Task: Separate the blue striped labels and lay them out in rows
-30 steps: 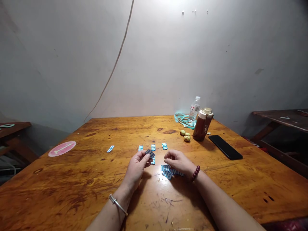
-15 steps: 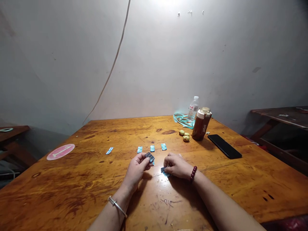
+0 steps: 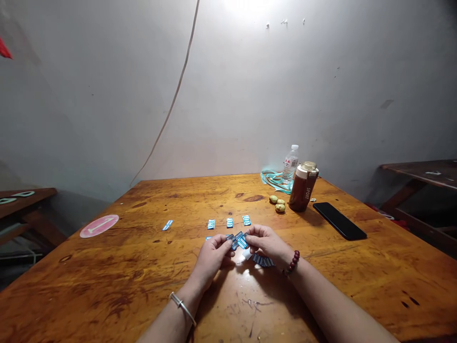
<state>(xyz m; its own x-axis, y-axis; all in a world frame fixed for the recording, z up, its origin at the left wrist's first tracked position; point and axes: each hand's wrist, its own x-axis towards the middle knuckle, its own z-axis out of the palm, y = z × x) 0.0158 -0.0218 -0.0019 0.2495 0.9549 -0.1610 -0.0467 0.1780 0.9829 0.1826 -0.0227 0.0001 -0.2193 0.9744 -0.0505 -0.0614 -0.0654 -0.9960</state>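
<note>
My left hand (image 3: 212,257) pinches small dark-and-blue cards (image 3: 232,241) over the middle of the wooden table. Close beside it, my right hand (image 3: 266,242) grips a blue-and-white card (image 3: 243,241) whose edge meets the cards in my left hand. Below my right hand a fanned row of dark cards (image 3: 263,260) lies on the table. Beyond my hands are three small blue-and-white card piles, at left (image 3: 211,224), middle (image 3: 229,223) and right (image 3: 246,220). Another blue-and-white card (image 3: 167,225) lies farther left. A blue card edge shows just behind my left fingers.
A round pink sign (image 3: 99,226) lies on the table (image 3: 135,271) at the left. Toward the right are small yellowish round items (image 3: 280,208), a brown SPORT bottle (image 3: 303,188), a clear water bottle (image 3: 290,164), a teal strap (image 3: 273,180) and a black phone (image 3: 339,220).
My right hand has risen from the table with a card and come up against the cards in my left hand. The fanned cards beneath it now show. The view has shifted slightly.
</note>
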